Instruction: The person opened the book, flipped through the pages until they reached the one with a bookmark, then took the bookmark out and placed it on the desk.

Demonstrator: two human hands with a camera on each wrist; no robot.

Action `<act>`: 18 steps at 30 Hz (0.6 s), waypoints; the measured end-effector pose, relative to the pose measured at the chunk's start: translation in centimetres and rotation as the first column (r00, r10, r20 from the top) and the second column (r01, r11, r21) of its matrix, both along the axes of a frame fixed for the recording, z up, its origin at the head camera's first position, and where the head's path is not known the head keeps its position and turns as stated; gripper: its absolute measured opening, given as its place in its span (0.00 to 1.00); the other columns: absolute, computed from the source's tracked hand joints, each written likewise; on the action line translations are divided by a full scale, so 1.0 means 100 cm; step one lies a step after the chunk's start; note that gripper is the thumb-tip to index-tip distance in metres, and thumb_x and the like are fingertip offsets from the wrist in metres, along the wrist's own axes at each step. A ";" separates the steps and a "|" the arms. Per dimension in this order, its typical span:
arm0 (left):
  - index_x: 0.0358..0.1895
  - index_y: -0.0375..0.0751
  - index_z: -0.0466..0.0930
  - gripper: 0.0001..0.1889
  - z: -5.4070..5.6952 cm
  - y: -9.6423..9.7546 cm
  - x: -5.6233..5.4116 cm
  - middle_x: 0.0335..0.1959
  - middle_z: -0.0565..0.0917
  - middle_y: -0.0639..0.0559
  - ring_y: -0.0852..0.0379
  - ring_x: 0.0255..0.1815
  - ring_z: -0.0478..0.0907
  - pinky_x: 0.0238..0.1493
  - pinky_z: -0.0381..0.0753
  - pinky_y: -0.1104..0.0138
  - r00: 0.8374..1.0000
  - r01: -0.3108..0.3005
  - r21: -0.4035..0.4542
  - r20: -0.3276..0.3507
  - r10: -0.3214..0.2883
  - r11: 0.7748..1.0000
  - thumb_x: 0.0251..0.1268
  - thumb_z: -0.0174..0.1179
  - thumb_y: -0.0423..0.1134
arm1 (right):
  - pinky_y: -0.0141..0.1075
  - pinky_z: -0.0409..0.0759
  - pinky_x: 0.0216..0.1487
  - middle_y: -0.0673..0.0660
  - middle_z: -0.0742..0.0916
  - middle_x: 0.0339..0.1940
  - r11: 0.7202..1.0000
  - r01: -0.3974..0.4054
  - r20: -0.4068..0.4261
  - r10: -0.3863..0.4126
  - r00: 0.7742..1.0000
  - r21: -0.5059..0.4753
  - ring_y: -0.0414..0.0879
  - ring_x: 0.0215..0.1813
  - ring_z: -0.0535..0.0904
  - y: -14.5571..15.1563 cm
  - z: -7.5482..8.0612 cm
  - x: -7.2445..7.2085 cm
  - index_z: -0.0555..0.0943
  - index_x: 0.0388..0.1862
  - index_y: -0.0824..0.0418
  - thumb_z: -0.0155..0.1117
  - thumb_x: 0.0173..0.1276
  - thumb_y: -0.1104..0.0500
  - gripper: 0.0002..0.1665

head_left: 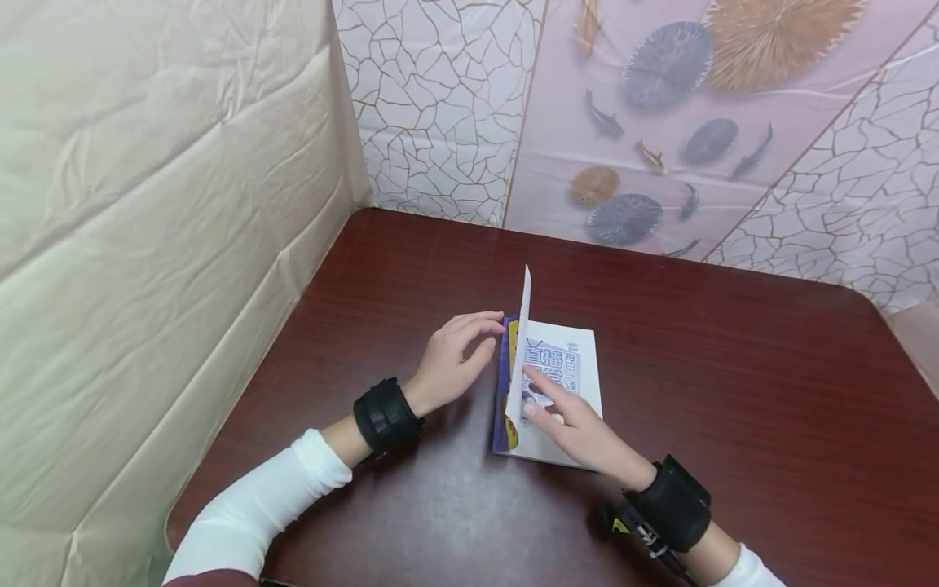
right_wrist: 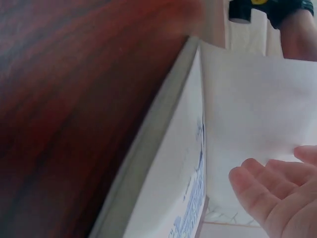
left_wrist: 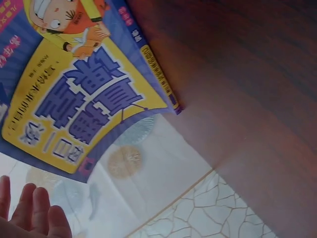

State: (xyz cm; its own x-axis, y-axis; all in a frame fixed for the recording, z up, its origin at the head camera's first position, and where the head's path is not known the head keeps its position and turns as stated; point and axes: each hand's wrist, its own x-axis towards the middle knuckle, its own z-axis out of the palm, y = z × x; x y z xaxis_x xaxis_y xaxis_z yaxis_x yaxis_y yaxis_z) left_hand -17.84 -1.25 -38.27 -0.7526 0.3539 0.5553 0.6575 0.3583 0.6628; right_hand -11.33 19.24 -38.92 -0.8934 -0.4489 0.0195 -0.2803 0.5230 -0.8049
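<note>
A paperback book [head_left: 548, 440] lies on the table with its front cover [head_left: 522, 342] standing up from the spine side. The exposed white page carries a blue printed title. My right hand [head_left: 579, 428] is over that page, its loosely extended fingers at the inner side of the raised cover. In the right wrist view, the cover's blank inside [right_wrist: 252, 104] rises beside the fingers. My left hand [head_left: 451, 359] is at the spine side, fingers relaxed and tips by the book's upper left edge. The left wrist view shows the purple and yellow cover face [left_wrist: 94, 99] and the spine [left_wrist: 153, 64].
The dark reddish-brown table [head_left: 734, 391] has rounded corners. A cream sheet [head_left: 183, 204] hangs along its left side, and a patterned wall covering [head_left: 440, 106] stands behind it. Black bands [head_left: 389, 416] with small devices are on both wrists.
</note>
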 end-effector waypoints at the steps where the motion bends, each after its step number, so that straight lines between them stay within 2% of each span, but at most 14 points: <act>1: 0.43 0.40 0.78 0.10 0.001 0.000 0.000 0.53 0.77 0.50 0.58 0.55 0.71 0.54 0.70 0.63 1.000 0.005 0.014 -0.026 -0.005 1.000 0.60 0.50 0.34 | 0.47 0.72 0.52 0.59 0.61 0.69 1.000 -0.010 -0.011 0.010 1.000 0.002 0.54 0.66 0.61 -0.002 -0.001 0.001 0.54 0.68 0.61 0.47 0.68 0.54 0.32; 5: 0.41 0.38 0.78 0.10 0.004 -0.001 0.002 0.50 0.78 0.48 0.57 0.53 0.72 0.53 0.71 0.64 0.991 0.042 0.083 -0.127 -0.031 0.996 0.57 0.53 0.32 | 0.49 0.64 0.60 0.58 0.57 0.70 0.999 -0.035 -0.025 0.035 0.999 0.028 0.51 0.70 0.53 -0.007 -0.004 0.004 0.51 0.69 0.61 0.49 0.67 0.52 0.35; 9: 0.37 0.38 0.79 0.08 0.006 -0.003 0.003 0.47 0.80 0.46 0.55 0.52 0.73 0.54 0.70 0.64 0.978 0.095 0.114 -0.198 -0.071 0.989 0.54 0.54 0.31 | 0.47 0.54 0.66 0.55 0.56 0.71 0.992 -0.042 -0.048 0.048 0.998 0.120 0.47 0.71 0.50 -0.011 -0.008 0.007 0.51 0.69 0.59 0.49 0.66 0.49 0.36; 13: 0.32 0.38 0.81 0.06 0.007 -0.005 0.003 0.41 0.83 0.46 0.53 0.50 0.74 0.55 0.69 0.63 0.964 0.122 0.101 -0.251 -0.094 0.987 0.53 0.54 0.31 | 0.47 0.54 0.66 0.55 0.57 0.71 0.982 -0.050 -0.083 0.065 0.994 0.180 0.47 0.71 0.50 -0.015 -0.011 0.009 0.53 0.69 0.57 0.49 0.66 0.47 0.36; 18: 0.31 0.38 0.82 0.06 0.004 -0.010 0.001 0.36 0.84 0.47 0.52 0.49 0.75 0.54 0.69 0.61 0.958 0.116 0.062 -0.270 -0.095 0.991 0.51 0.55 0.31 | 0.48 0.56 0.65 0.58 0.55 0.71 0.969 -0.058 -0.123 0.090 0.988 0.242 0.50 0.71 0.51 -0.019 -0.016 0.011 0.52 0.69 0.53 0.50 0.65 0.47 0.36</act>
State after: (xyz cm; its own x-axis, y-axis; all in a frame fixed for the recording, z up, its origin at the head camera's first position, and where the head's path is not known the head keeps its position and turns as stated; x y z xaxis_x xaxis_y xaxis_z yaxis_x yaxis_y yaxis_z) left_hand -17.77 -2.23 -37.89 -0.5348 0.3723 0.7585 0.8449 0.2328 0.4815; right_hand -10.25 17.32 -40.48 -0.8540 -0.5198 0.0205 -0.4212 0.6678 -0.6138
